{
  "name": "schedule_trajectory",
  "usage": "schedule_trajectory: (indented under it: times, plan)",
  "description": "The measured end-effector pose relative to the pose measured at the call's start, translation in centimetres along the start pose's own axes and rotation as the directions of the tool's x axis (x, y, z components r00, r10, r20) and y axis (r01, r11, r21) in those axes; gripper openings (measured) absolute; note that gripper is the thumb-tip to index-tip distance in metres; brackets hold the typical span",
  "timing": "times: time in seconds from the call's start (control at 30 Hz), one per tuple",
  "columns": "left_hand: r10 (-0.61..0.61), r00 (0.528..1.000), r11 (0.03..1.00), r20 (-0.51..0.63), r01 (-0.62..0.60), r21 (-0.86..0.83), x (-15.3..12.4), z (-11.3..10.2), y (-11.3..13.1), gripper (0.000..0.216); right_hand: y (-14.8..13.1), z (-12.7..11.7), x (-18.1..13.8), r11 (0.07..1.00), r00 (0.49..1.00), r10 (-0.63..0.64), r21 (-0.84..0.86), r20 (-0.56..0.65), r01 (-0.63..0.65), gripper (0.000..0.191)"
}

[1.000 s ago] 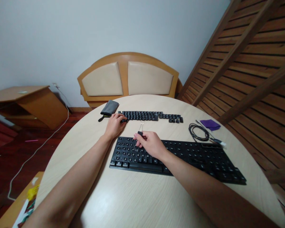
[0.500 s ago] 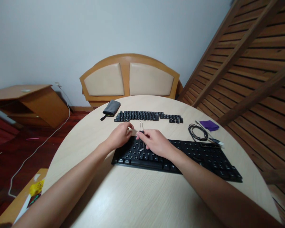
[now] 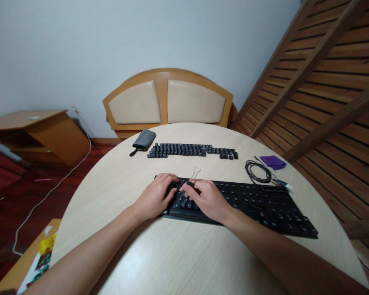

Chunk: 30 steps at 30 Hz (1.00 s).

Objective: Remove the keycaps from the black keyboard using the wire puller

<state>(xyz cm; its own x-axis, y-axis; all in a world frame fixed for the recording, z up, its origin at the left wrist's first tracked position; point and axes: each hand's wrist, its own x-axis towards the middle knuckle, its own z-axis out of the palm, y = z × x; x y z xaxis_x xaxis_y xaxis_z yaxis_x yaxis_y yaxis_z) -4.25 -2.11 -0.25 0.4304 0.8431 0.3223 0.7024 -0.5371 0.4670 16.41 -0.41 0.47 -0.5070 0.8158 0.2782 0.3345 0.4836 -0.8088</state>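
Observation:
A black keyboard (image 3: 252,200) lies on the round table (image 3: 172,254), with many keycaps off and bare switches showing. My right hand (image 3: 210,196) is closed on a wire keycap puller (image 3: 190,184) with a dark handle. The puller slants: two hooked wires stick up beyond my fingers, and its lower end is down at the keys in the left half of the keyboard. My left hand (image 3: 155,194) lies over the keyboard's left end, thumb apart from the fingers, with nothing visible in it. Behind the keyboard, loose black keycaps (image 3: 181,150) stand in keyboard-like rows.
A grey pouch (image 3: 144,139) lies at the back left. To the right are a coiled black cable (image 3: 258,172) and a folded purple cloth (image 3: 273,162). A headboard (image 3: 167,98) stands behind the table, and a slatted wooden panel (image 3: 326,82) rises at the right.
My left hand has come from the keyboard's back left edge down onto its left end, its fingers uncurling. The puller in my right hand has tilted, its hooked end swinging right.

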Motion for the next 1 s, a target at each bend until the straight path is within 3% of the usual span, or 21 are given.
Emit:
schedule_trajectory:
  times: [1.0]
  plan:
    - [0.026,0.999,0.999,0.041,-0.027,0.022,-0.21,-0.56,0.55,0.015,0.25,0.02,-0.44,0.98,0.984,-0.168,-0.093,0.066,0.174,0.03]
